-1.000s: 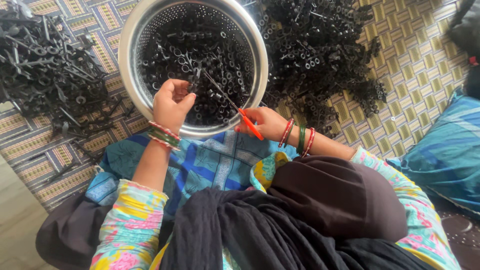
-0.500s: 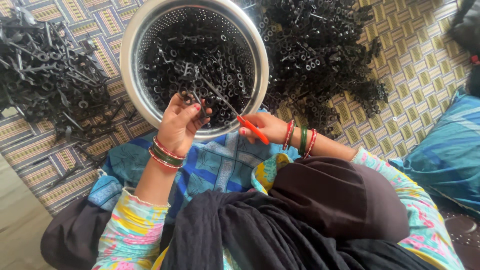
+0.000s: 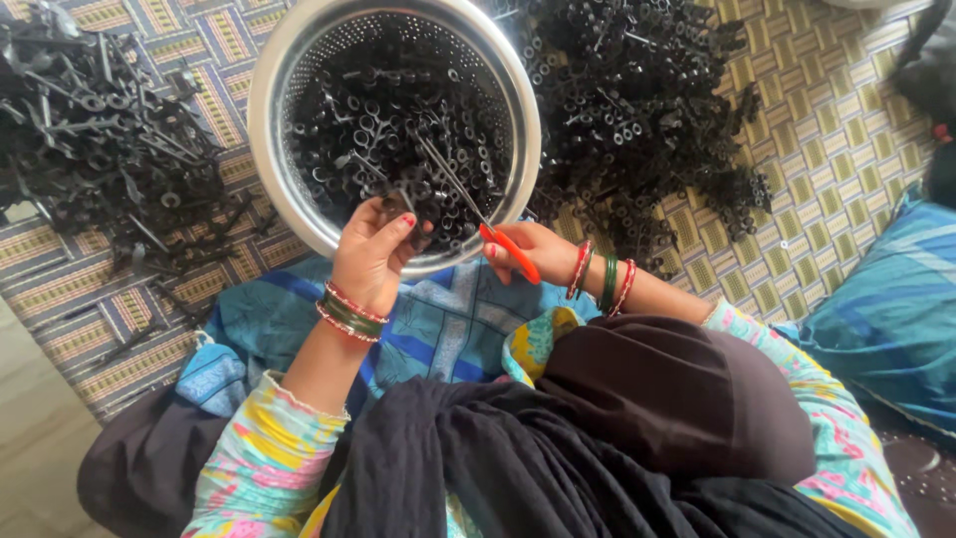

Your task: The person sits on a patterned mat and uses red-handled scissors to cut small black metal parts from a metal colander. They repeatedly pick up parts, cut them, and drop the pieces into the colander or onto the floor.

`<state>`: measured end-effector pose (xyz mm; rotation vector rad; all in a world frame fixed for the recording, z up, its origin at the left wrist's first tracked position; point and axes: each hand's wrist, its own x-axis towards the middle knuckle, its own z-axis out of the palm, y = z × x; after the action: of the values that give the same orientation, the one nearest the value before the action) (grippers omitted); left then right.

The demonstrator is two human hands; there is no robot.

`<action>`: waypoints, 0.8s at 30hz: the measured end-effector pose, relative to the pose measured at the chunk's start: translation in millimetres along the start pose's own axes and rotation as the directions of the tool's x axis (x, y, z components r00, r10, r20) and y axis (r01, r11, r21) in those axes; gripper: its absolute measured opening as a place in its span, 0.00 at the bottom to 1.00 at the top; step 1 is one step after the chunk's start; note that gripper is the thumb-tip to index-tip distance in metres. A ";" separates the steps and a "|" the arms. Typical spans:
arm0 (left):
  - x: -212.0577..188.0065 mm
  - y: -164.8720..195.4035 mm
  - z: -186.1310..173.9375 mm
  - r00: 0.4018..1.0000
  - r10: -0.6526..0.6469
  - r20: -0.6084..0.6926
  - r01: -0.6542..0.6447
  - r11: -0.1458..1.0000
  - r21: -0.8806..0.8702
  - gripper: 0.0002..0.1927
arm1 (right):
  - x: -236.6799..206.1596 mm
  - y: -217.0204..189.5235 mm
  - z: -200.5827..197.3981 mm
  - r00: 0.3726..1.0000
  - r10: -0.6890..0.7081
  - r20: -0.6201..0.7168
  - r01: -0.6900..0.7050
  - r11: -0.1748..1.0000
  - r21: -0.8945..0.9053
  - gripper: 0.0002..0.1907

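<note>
A round perforated metal bowl (image 3: pixel 274 110) sits in front of me, filled with small black plastic parts (image 3: pixel 398 130). My left hand (image 3: pixel 373 254) is at the bowl's near rim, fingers pinched on a small black part. My right hand (image 3: pixel 528 249) grips a thin tool with an orange handle (image 3: pixel 510 254); its metal blade reaches up and left over the bowl toward the left hand. Coloured bangles circle both wrists.
A heap of black sprue frames (image 3: pixel 100 149) lies on the patterned mat at the left. A second heap of black parts (image 3: pixel 647 120) lies right of the bowl. A blue cushion (image 3: pixel 886 319) is at the right. Blue cloth (image 3: pixel 438 329) covers my lap.
My left hand has dropped from over the bowl to its near rim and rolled slightly, still pinching a black part. The right hand with the tool has barely moved.
</note>
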<state>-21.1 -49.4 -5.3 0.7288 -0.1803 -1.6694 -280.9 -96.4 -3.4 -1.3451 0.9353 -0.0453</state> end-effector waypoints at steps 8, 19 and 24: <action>3.2 -1.2 2.6 0.990 0.134 0.047 -0.141 0.970 0.200 0.12 | -2.8 -20.0 -0.8 1.000 0.010 0.010 -0.005 0.913 -0.408 0.33; 7.6 -16.1 8.4 0.965 0.240 0.104 -0.261 0.904 0.338 0.15 | -4.1 -24.7 0.4 0.981 -0.190 -0.033 0.114 0.713 -0.691 0.34; 5.6 -17.3 10.7 0.978 0.181 0.101 -0.203 0.931 0.302 0.17 | -3.9 -21.8 7.1 0.985 -0.117 -0.130 -0.016 0.678 -0.735 0.30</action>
<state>-41.7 -53.3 -7.5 0.8573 -0.5601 -1.4950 -268.8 -94.8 16.5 -2.1530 1.1126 0.2060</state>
